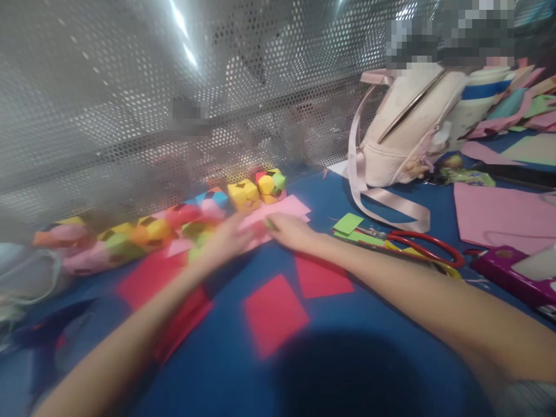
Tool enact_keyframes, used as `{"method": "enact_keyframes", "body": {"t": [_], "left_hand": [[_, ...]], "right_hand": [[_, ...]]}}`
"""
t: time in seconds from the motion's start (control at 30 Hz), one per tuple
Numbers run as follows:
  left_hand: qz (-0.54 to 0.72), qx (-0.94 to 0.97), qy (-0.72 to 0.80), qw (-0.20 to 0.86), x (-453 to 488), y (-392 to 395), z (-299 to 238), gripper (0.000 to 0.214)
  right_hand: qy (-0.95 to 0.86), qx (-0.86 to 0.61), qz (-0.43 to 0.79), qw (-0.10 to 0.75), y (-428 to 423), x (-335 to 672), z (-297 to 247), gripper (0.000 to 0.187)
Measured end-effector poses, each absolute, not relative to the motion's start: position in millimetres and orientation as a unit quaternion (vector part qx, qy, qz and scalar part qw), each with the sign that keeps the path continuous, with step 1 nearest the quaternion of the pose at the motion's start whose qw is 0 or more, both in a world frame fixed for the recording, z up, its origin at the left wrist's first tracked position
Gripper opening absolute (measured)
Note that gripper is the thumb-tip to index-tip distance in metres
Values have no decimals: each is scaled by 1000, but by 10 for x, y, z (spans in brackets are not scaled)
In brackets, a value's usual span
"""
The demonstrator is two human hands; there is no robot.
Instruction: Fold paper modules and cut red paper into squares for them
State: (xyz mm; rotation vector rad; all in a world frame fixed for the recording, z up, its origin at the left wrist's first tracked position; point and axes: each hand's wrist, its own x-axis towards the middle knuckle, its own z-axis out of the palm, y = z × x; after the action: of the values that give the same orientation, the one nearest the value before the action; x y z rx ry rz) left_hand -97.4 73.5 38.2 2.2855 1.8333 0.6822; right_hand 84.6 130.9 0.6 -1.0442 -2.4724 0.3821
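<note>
At the middle of the head view, both my hands are at pink paper (pixel 295 205) lying in front of a row of folded paper balls. My right hand (pixel 286 230) has its fingers curled in at the paper's near edge, pinching it. My left hand (pixel 230 233) touches the paper's left side; its fingers are smeared by motion. Just behind are a yellow paper ball (pixel 244 194) and a multicoloured paper ball (pixel 271 185). Red paper squares (pixel 277 315) lie nearer me, and a larger red sheet (pixel 145 278) sits partly under my left forearm.
Red-handled scissors (pixel 428 243) and green paper slips (pixel 348 223) lie right of my right forearm. Farther right are a purple tool (pixel 515 272) and a pink sheet (pixel 499 214). A pale bag (pixel 399 130) with a ribbon stands against the perforated metal panel (pixel 282 87).
</note>
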Motion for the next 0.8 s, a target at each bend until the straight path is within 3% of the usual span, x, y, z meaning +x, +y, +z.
{"method": "enact_keyframes", "body": {"t": [0.27,0.57,0.8], "left_hand": [[318,673,664,70,-1464,528,525,40],[254,661,706,24,-1671,599,389,30],[250,675,692,54,-1555,619,202,35]], "right_hand": [[-887,-366,138,246,1273,857,-21,27],[-899,-310,127,283,1267,770,-90,39],[-901,-286,126,303,1318,728,-172,28]]}}
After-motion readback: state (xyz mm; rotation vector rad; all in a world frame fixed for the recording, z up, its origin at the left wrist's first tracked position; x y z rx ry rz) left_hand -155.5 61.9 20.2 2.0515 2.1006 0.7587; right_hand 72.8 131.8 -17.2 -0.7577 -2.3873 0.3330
